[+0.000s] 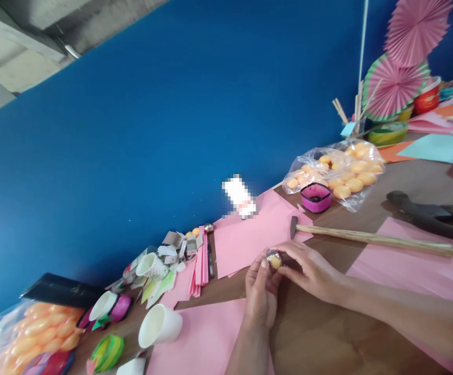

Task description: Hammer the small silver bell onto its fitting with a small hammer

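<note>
A small ball [274, 259], part shiny silver and part pale yellow, is held up between my two hands above the brown table. My left hand [262, 286] closes round it from the left, with the thumb along its near side. From the right, my right hand [308, 268] pinches it between thumb and fingertips. What makes up the silver part I cannot make out. Pink paper [245, 245] lies just beyond my hands, and another pink sheet [206, 336] is to their left. A wooden-handled hammer [370, 238] rests to the right.
Bags of yellow-orange egg-shaped pieces stand at the back right [353, 166] and far left [46, 330]. A white cup [160, 326] is at the left. Near the wall are a pink container [315, 198] and pink paper strips [199, 265]. A dark-headed tool [425, 208] lies at the right.
</note>
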`<state>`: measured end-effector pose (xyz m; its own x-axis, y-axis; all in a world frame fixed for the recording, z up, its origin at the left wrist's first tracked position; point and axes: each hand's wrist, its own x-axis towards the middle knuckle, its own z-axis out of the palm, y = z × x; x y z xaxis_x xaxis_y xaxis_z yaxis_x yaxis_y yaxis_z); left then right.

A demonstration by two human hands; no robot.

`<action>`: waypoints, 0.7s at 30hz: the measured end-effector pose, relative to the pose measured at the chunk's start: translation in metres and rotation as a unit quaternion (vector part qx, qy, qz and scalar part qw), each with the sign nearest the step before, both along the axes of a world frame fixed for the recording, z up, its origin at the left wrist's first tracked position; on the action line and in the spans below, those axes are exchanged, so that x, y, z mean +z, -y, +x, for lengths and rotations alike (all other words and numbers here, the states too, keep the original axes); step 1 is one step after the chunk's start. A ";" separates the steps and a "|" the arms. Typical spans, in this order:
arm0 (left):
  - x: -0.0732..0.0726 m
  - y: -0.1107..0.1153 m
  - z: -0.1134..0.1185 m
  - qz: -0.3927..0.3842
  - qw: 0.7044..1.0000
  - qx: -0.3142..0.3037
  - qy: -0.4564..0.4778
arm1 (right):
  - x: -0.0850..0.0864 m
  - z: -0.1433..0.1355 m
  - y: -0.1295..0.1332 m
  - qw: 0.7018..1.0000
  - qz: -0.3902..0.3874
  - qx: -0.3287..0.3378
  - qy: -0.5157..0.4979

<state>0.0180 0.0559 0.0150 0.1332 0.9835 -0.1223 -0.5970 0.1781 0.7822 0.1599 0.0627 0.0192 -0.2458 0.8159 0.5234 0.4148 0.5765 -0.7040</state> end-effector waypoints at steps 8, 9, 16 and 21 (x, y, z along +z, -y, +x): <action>-0.002 -0.001 -0.001 0.008 1.000 -0.015 0.008 | 0.001 0.001 0.001 1.000 -0.008 0.003 0.009; -0.002 -0.001 -0.001 0.009 1.000 -0.015 0.007 | 0.001 0.001 0.001 1.000 -0.006 0.002 0.009; -0.002 -0.001 -0.002 0.007 1.000 -0.018 0.003 | 0.000 0.001 0.001 1.000 -0.008 0.005 0.016; -0.004 -0.002 -0.003 0.017 0.999 -0.033 0.023 | -0.001 0.000 0.000 1.000 -0.009 0.000 0.014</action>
<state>0.0154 0.0578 0.0111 0.2028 0.9759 -0.0802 -0.6210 0.1915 0.7600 0.1604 0.0623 0.0186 -0.2598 0.8248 0.5022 0.4339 0.5643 -0.7023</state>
